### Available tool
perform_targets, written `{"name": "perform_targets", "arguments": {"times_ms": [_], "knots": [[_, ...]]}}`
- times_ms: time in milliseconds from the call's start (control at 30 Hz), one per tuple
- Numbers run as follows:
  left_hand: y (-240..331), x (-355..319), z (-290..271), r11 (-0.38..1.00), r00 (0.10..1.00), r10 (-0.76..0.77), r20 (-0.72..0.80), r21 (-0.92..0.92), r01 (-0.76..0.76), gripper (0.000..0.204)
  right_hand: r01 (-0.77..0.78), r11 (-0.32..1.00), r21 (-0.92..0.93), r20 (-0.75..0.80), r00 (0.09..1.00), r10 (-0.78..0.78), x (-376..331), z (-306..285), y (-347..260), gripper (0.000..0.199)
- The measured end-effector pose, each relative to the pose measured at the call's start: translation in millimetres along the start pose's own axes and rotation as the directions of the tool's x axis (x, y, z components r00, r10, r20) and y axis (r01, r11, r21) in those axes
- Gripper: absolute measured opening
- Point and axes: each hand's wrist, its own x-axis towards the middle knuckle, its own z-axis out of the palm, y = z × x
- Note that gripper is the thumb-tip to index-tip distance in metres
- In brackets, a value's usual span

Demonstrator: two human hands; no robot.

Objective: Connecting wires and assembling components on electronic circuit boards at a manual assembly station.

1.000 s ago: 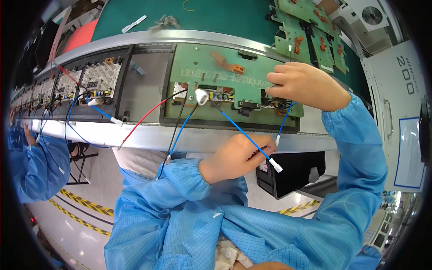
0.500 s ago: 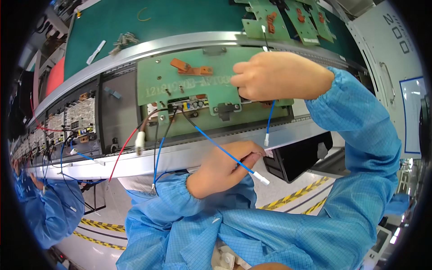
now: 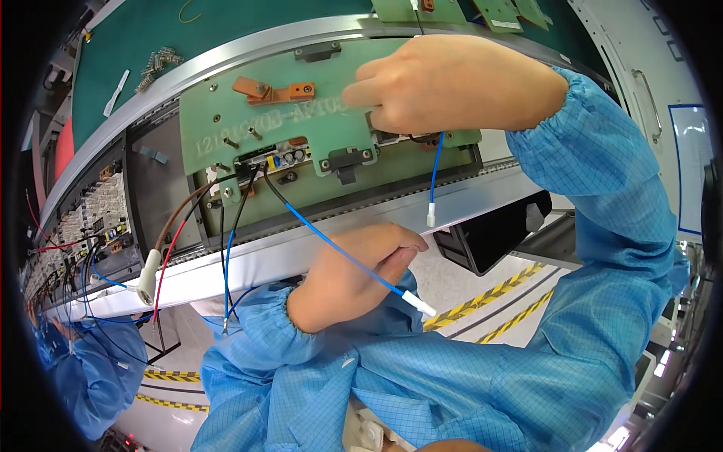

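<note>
My right hand (image 3: 440, 84) is closed over the right part of a green fixture plate (image 3: 203, 128), its fingertips bent down and whatever they grip hidden beneath. Just under this hand hangs a blue wire (image 3: 436, 177) with a white connector. My left hand (image 3: 350, 279) is by the rail's near edge, thumb and fingers pressed together, with nothing visible between them. A second blue wire (image 3: 331, 242) runs from the plate across the left hand and ends in a white connector (image 3: 419, 303). Brown copper-coloured clips (image 3: 275, 93) and black latches (image 3: 346, 160) sit on the plate.
A silver rail (image 3: 263, 260) borders the line in front of me. Circuit boards (image 3: 90, 226) stand to the left, near a co-worker's blue sleeve (image 3: 94, 377). Metal pins (image 3: 158, 66) lie on the green mat (image 3: 256, 19). A dark screen (image 3: 497, 233) hangs below the rail.
The plate and its wires have shifted left and upward in the picture. The right hand is still over the plate's right side, and the left hand is still by the rail.
</note>
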Motion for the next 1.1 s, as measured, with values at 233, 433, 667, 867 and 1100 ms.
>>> {"name": "perform_targets", "arguments": {"times_ms": [233,433,667,867,1100], "knots": [[4.3,-1.3,-0.4,0.998,0.998,-0.059,0.029,0.013,0.059,0.012,-0.022,0.998,0.052,-0.038,0.999,0.024,-3.3,1.4,-0.2,0.007],[1.9,-1.9,-0.9,1.000,1.000,-0.006,0.005,0.008,0.006,0.011,-0.036,0.998,0.044,-0.021,0.999,0.037,-3.2,-0.7,-0.8,0.009],[2.9,-1.9,-1.2,1.000,1.000,0.010,-0.001,0.011,-0.010,0.012,-0.033,0.999,0.016,0.010,0.999,0.032,-3.1,-2.7,-2.1,0.008],[3.5,-3.0,0.9,1.000,1.000,-0.004,-0.013,0.014,0.005,0.013,-0.027,0.999,-0.016,0.033,0.999,0.028,-2.7,-2.2,-1.9,0.008],[7.4,-3.0,-0.7,0.999,1.000,-0.011,-0.006,0.033,0.012,0.013,-0.051,0.998,-0.025,0.003,0.999,0.051,-0.2,0.5,-3.1,0.007]]}}
